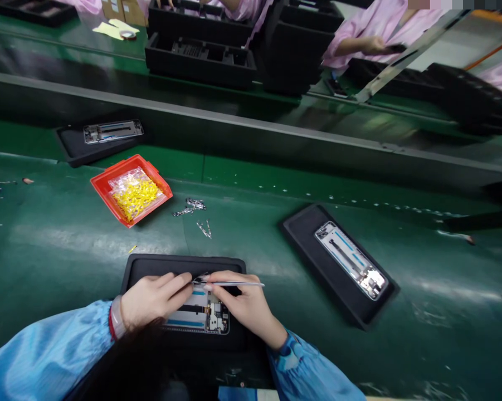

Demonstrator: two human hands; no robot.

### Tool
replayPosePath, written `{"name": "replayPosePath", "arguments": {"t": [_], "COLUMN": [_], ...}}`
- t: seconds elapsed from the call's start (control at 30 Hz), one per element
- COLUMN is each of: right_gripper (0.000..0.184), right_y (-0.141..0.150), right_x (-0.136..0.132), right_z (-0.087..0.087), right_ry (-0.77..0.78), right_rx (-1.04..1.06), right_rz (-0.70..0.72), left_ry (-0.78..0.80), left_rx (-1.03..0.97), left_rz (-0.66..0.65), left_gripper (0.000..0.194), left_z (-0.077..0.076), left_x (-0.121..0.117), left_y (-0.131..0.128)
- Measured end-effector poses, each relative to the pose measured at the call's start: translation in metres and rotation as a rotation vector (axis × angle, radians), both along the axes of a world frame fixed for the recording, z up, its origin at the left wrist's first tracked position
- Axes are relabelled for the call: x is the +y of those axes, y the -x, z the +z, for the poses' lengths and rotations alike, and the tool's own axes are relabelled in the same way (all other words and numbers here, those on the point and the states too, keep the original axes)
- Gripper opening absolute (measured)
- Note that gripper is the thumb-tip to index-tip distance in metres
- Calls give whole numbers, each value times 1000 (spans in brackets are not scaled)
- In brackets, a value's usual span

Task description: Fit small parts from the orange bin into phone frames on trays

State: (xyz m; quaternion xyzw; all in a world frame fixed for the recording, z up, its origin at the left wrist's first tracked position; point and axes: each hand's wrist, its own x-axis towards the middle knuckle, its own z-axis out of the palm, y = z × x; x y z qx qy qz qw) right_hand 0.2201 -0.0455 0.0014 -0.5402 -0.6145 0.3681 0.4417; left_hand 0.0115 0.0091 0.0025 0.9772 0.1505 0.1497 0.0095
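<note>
A pair of silver tweezers is pinched between the thumb and fingers of my right hand, its tip pointing left. My left hand is bent in a pinch near that tip; a small dark piece lies between the two hands, and its exact kind is too small to make out. Below both hands an opened phone body, with a circuit board and blue strips, rests in a black foam tray. My left hand covers the phone's left part.
A red bin holds a bag of small yellow parts. Thin metallic parts lie loose beside it. Two more black trays carry opened phones. Beyond a grey rail, people in pink sleeves are near stacked black boxes.
</note>
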Motion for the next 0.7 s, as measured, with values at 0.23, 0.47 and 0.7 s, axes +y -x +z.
{"name": "replayPosePath", "arguments": {"t": [0.23, 0.47, 0.7], "right_gripper": [9, 9, 15], "right_y": [-1, 0, 0], "right_x": [-2, -2, -1], "right_z": [1, -1, 3], "right_ry": [29, -7, -52], "right_rx": [-15, -3, -48], "right_rz": [0, -2, 10], "left_ry": [-3, -14, -30], "left_rx": [-30, -23, 6], "left_rz": [1, 30, 45], "left_gripper": [42, 34, 35], "left_z": [3, 4, 2], "left_x": [2, -1, -6], "left_y": [-1, -4, -9]}}
